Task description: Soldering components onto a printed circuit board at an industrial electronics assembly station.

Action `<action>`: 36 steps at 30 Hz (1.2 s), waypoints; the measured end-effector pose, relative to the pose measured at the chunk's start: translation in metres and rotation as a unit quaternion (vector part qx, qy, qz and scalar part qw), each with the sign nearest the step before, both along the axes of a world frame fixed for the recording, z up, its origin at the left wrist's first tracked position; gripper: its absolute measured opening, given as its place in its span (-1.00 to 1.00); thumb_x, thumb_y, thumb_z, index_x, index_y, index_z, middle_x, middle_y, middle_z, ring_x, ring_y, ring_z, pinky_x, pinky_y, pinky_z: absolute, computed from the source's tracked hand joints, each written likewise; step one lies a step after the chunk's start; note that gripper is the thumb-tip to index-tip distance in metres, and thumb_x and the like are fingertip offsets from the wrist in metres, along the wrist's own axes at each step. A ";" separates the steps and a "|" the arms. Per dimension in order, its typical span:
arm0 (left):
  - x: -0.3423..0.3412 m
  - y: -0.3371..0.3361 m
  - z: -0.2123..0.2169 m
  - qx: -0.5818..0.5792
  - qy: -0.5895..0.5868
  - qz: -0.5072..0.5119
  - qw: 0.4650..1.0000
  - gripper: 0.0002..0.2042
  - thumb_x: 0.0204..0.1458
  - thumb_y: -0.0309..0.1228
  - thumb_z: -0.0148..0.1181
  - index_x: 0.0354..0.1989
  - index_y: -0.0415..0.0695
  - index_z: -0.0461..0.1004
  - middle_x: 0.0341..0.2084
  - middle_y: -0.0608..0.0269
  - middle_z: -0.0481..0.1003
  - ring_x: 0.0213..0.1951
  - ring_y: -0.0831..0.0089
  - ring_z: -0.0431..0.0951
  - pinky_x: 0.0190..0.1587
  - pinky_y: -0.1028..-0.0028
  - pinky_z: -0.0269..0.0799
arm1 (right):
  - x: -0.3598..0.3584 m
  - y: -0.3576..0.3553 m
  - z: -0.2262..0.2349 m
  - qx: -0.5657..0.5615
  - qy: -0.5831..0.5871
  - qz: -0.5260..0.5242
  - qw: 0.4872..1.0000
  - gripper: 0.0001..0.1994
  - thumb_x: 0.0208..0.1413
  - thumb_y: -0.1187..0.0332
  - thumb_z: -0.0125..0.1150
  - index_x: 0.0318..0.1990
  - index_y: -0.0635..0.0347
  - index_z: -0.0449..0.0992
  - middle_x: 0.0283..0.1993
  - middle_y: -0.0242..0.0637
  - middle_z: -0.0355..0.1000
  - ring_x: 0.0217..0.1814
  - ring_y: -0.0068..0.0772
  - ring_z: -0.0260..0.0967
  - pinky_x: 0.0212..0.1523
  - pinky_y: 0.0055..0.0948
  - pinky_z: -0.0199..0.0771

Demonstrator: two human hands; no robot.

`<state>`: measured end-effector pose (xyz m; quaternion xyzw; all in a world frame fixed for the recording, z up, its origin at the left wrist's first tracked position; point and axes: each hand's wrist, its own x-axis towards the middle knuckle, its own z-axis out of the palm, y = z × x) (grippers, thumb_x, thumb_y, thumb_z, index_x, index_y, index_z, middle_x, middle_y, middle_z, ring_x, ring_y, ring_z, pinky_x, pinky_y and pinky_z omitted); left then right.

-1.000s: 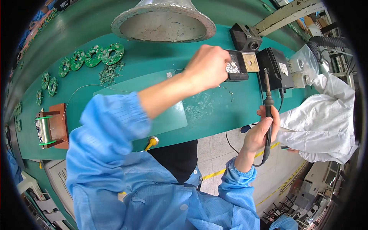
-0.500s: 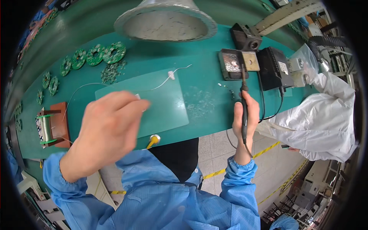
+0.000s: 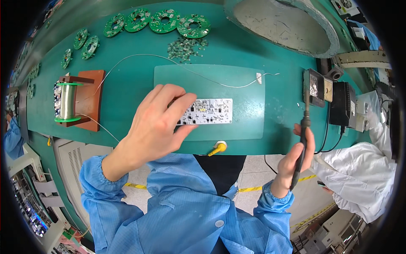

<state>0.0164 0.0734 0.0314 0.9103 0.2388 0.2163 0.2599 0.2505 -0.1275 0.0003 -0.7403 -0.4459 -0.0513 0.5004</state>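
My left hand rests on the left end of a white rectangular circuit board, fingers pinching its edge. The board lies flat on a translucent green mat on the green bench. My right hand grips a black soldering iron upright, its tip pointing up toward the sponge holder at the right. A thin solder wire runs from a spool across the mat.
Round green circuit boards line the bench's far edge beside a heap of small parts. A fume hood hangs at top right. A black soldering station stands at right; another person in white sits there.
My left hand came down from the far right to the mat and now holds the white board. My right hand kept the iron and shifted a little; the view tilted down.
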 end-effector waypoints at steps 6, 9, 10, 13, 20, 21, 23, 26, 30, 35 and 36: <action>0.013 -0.006 0.002 -0.027 -0.011 -0.061 0.998 -0.52 -0.40 -0.48 0.40 -0.19 -0.27 0.41 -0.31 0.06 0.36 -0.32 0.17 0.41 -0.31 0.35 0.38 | -0.020 0.015 0.018 0.052 0.002 0.204 0.978 -0.78 0.11 0.27 -0.04 -0.24 0.27 0.35 -0.62 -0.28 0.25 -0.51 -0.38 0.17 -0.28 -0.15 0.24; 0.018 -0.007 -0.003 -0.034 -0.020 -0.067 0.997 -0.52 -0.40 -0.47 0.40 -0.19 -0.28 0.41 -0.31 0.05 0.37 -0.33 0.18 0.41 -0.33 0.35 0.37 | -0.021 0.012 0.025 0.028 0.020 0.225 0.974 -0.78 0.08 0.26 0.01 -0.27 0.24 0.36 -0.67 -0.32 0.23 -0.57 -0.39 0.14 -0.31 -0.19 0.24; 0.019 -0.006 -0.004 -0.023 -0.023 -0.069 0.997 -0.51 -0.41 -0.47 0.40 -0.20 -0.28 0.41 -0.31 0.05 0.37 -0.34 0.19 0.41 -0.34 0.35 0.36 | -0.021 0.014 0.024 0.026 0.022 0.224 0.974 -0.78 0.08 0.26 0.01 -0.27 0.24 0.36 -0.67 -0.32 0.23 -0.57 -0.39 0.14 -0.31 -0.19 0.24; 0.022 -0.006 -0.008 -0.010 -0.031 -0.075 0.997 -0.51 -0.43 -0.48 0.40 -0.20 -0.28 0.41 -0.32 0.06 0.38 -0.35 0.19 0.40 -0.36 0.36 0.35 | -0.021 0.018 0.022 0.023 0.022 0.239 0.970 -0.79 0.05 0.25 0.06 -0.31 0.22 0.37 -0.72 -0.34 0.23 -0.61 -0.41 0.12 -0.35 -0.20 0.23; 0.022 -0.007 -0.007 0.002 -0.036 -0.075 0.997 -0.50 -0.48 -0.50 0.40 -0.22 -0.28 0.42 -0.33 0.07 0.38 -0.37 0.20 0.39 -0.37 0.36 0.33 | -0.022 0.021 0.019 0.040 0.060 0.261 0.963 -0.83 -0.05 0.31 0.15 -0.37 0.24 0.44 -0.67 -0.31 0.29 -0.61 -0.38 0.18 -0.41 -0.25 0.27; 0.022 -0.006 -0.007 0.001 -0.036 -0.075 0.997 -0.50 -0.48 -0.50 0.40 -0.22 -0.28 0.42 -0.33 0.07 0.38 -0.37 0.20 0.39 -0.37 0.36 0.33 | -0.022 0.021 0.018 0.056 0.073 0.262 0.961 -0.86 -0.12 0.39 0.19 -0.40 0.26 0.50 -0.64 -0.30 0.32 -0.61 -0.37 0.23 -0.42 -0.28 0.30; 0.022 -0.006 -0.008 0.003 -0.038 -0.080 0.996 -0.49 -0.49 -0.50 0.40 -0.22 -0.28 0.42 -0.33 0.07 0.38 -0.37 0.20 0.39 -0.37 0.37 0.33 | -0.021 0.021 0.018 0.056 0.075 0.262 0.961 -0.86 -0.13 0.40 0.19 -0.40 0.26 0.50 -0.64 -0.30 0.32 -0.61 -0.37 0.23 -0.42 -0.28 0.30; 0.022 -0.006 -0.010 0.006 -0.041 -0.080 0.996 -0.49 -0.49 -0.50 0.40 -0.22 -0.28 0.42 -0.32 0.07 0.38 -0.37 0.21 0.39 -0.38 0.36 0.33 | -0.021 0.021 0.017 0.060 0.078 0.259 0.961 -0.87 -0.14 0.41 0.18 -0.41 0.26 0.50 -0.64 -0.30 0.32 -0.61 -0.37 0.23 -0.43 -0.28 0.30; 0.022 -0.005 -0.010 0.005 -0.042 -0.081 0.996 -0.50 -0.48 -0.50 0.40 -0.22 -0.29 0.42 -0.32 0.07 0.39 -0.37 0.21 0.39 -0.38 0.37 0.33 | -0.021 0.022 0.018 0.062 0.083 0.258 0.961 -0.87 -0.12 0.39 0.18 -0.42 0.26 0.50 -0.64 -0.31 0.32 -0.61 -0.38 0.22 -0.42 -0.27 0.30; 0.021 -0.005 -0.009 0.011 -0.047 -0.086 0.995 -0.52 -0.46 -0.49 0.39 -0.23 -0.29 0.42 -0.33 0.07 0.39 -0.38 0.22 0.39 -0.39 0.37 0.33 | -0.021 0.021 0.020 0.056 0.078 0.253 0.963 -0.87 -0.11 0.38 0.18 -0.42 0.26 0.50 -0.64 -0.31 0.32 -0.61 -0.38 0.22 -0.42 -0.27 0.30; 0.020 -0.005 -0.009 0.012 -0.048 -0.085 0.995 -0.52 -0.46 -0.49 0.39 -0.23 -0.29 0.42 -0.33 0.07 0.39 -0.38 0.22 0.39 -0.39 0.37 0.33 | -0.021 0.021 0.020 0.056 0.078 0.256 0.962 -0.87 -0.11 0.38 0.18 -0.42 0.26 0.50 -0.64 -0.31 0.32 -0.61 -0.38 0.22 -0.42 -0.27 0.30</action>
